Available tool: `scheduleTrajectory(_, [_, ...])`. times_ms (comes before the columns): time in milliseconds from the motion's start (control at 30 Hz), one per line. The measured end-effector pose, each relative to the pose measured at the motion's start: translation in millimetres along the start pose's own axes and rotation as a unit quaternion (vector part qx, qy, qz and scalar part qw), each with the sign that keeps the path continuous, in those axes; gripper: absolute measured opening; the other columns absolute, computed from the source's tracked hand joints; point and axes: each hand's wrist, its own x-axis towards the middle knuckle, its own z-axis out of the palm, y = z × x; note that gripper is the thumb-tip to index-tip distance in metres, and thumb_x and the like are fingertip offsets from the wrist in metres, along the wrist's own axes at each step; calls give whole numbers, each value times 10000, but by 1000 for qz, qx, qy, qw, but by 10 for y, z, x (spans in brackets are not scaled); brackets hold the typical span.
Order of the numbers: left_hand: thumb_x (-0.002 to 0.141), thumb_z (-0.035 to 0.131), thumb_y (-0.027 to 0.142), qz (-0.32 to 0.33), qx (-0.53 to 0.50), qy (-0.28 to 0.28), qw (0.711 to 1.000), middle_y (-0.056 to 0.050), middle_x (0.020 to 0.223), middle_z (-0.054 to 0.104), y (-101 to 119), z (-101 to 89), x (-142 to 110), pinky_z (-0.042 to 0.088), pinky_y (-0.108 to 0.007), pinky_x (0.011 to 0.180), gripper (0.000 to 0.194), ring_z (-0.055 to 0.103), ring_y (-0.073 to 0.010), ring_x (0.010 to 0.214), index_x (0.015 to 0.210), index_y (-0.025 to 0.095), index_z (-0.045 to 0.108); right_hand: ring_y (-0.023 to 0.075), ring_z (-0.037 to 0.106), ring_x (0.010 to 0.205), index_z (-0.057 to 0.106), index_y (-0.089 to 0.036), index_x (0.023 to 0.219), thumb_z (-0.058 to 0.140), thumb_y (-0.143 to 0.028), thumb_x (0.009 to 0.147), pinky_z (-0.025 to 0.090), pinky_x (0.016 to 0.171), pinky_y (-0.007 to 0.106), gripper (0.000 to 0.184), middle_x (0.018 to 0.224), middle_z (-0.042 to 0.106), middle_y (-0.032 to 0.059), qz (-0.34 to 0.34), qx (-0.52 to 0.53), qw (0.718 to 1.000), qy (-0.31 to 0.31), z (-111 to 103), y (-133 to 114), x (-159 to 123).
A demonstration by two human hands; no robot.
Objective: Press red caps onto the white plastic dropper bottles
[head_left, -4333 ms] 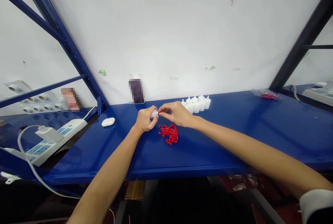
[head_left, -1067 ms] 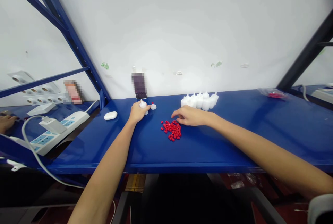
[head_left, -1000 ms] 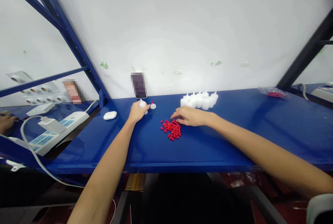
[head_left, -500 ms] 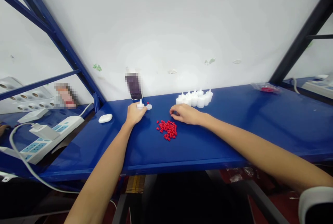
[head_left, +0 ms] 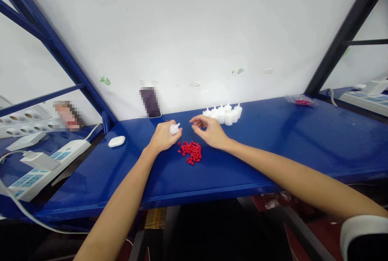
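Note:
My left hand (head_left: 165, 136) is wrapped round a small white squeeze bottle (head_left: 174, 129). The bottle's pointed nozzle leans to the right, and most of its body is hidden in the fist. Just to the right, my right hand (head_left: 210, 131) has its thumb and forefinger curled together, with a speck of red between the tips that looks like a red cap (head_left: 194, 124). The two hands are apart. Below them on the blue table lies a loose pile of small red caps (head_left: 192, 151). Behind my left hand, a bit of red peeks out, its bottle hidden.
Several white nozzle bottles (head_left: 228, 116) stand grouped behind my right hand. A phone (head_left: 150, 102) leans on the wall. A white earbud case (head_left: 117, 141) sits at left, near a power strip (head_left: 51, 168). A plastic bag with red pieces (head_left: 301, 100) lies at the far right.
My left hand has tipped the bottle so its nozzle points right. My right hand has risen from beside the cap pile and moved left, closer to the bottle. The view has shifted slightly.

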Motion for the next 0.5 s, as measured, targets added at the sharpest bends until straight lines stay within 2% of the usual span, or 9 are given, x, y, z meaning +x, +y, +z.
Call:
scheduleTrajectory(100, [832, 534, 405, 16, 15, -30, 999, -25, 707, 646, 61, -8, -16, 394, -288, 645, 221, 586, -183, 640, 883, 201, 603, 151, 653, 764, 652, -183, 950, 623, -228, 843, 542, 743, 313, 119, 837, 694, 26, 7, 46, 999, -3, 35, -51, -17])
scheduleTrajectory(200, [813, 549, 374, 30, 37, -42, 998, -32, 741, 664, 112, -20, -37, 399, -292, 653, 235, 621, -207, 675, 976, 214, 606, 155, 672, 764, 668, -184, 887, 627, -235, 848, 547, 738, 315, 76, 845, 720, 28, 7, 46, 999, -28, 76, -101, -37])
scheduleTrajectory(367, [817, 536, 351, 70, 65, -41, 995, -48, 701, 657, 142, -35, -50, 370, -294, 629, 160, 629, -220, 676, 836, 219, 624, 158, 685, 781, 697, -194, 892, 618, -217, 863, 548, 740, 317, 87, 871, 741, 28, -8, 20, 999, -25, 115, -154, -60])
scheduleTrajectory(500, [808, 548, 362, 76, 74, -33, 994, -47, 666, 645, 135, -48, -53, 357, -298, 612, 164, 623, -223, 657, 792, 216, 621, 159, 683, 768, 703, -188, 891, 623, -203, 859, 546, 728, 315, 87, 856, 741, 32, -26, -6, 1000, 4, 109, -159, -62])
